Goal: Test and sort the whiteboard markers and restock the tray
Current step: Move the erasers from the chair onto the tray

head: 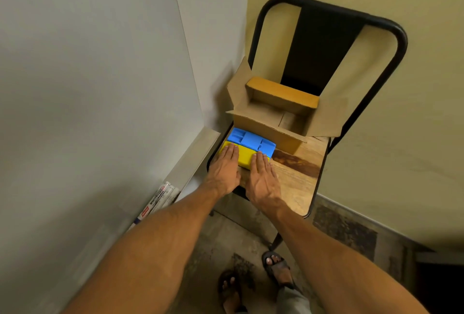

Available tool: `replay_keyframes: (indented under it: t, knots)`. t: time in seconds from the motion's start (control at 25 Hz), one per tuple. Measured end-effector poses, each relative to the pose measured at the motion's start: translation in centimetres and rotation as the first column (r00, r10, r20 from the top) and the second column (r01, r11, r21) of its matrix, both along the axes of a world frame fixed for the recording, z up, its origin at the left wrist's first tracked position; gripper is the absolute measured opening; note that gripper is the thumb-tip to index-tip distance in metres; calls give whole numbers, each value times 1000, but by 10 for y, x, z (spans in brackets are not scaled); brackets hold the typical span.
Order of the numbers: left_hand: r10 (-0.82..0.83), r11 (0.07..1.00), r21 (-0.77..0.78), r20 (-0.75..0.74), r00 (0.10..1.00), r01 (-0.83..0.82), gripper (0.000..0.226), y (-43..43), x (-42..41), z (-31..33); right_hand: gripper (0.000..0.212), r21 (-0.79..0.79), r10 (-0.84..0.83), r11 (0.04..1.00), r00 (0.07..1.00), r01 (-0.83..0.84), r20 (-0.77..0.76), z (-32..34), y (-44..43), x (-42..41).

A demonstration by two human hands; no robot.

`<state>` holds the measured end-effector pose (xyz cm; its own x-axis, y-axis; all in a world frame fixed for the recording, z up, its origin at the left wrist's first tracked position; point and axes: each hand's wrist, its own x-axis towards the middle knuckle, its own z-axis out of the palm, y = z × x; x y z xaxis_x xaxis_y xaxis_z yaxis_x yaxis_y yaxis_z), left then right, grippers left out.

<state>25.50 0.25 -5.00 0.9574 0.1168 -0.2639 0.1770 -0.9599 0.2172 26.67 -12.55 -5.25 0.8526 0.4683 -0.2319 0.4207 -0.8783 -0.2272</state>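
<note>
two bare forearms reach up from the bottom of the frame toward the centre; between them, at the lower edge, two feet in dark sandals [276,267] stand on a mottled concrete floor [218,235]; the left hand [224,168] lies flat, palm down, fingers straight and together, its fingertips resting on the left end of a yellow block [244,154]; the right hand [263,178] lies just beside it, also flat and outstretched, fingertips on the right end of the same block; neither hand is curled around anything, both are spread open and only pressing from above; the yellow block sits on the near left part of a wooden chair seat [296,180], touching a blue moulded tray-like piece [251,139] that lies just behind it, ridges and slots facing up; behind the blue piece, in the middle of the frame, an open cardboard box [273,117] stands on the seat with its flaps folded outward, its visible inside showing only bare cardboard; the chair's black metal back [324,44] rises toward the upper right against a pale yellow wall [414,137]; a large whiteboard [88,87] fills the left half of the frame, and on its ledge [198,152] at the lower left lie several whiteboard markers [157,199], white-barrelled, packed side by side, well apart from both hands.
</note>
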Motion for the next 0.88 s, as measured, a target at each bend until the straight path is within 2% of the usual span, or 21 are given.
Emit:
replay_keyframes:
  t: [0.16,0.28,0.4,0.6,0.88]
  knots:
    - [23,1000,1,93,995,-23,75,1,3,3,75,31,-27,999,997,25,71,4,2,-1]
    - [4,999,45,63,998,-7,83,6,6,5,85,-29,-19,999,995,22,98,5,4,3]
    - [-31,996,88,54,998,27,79,8,2,-1,87,-68,-19,997,996,25,83,7,4,3]
    - [36,995,-90,-11,999,-37,82,5,-4,-7,89,-64,-42,997,999,42,-7,15,1,-1]
    - [170,975,-153,33,985,-163,80,-7,-17,4,102,-52,13,998,999,-16,-49,25,0,2]
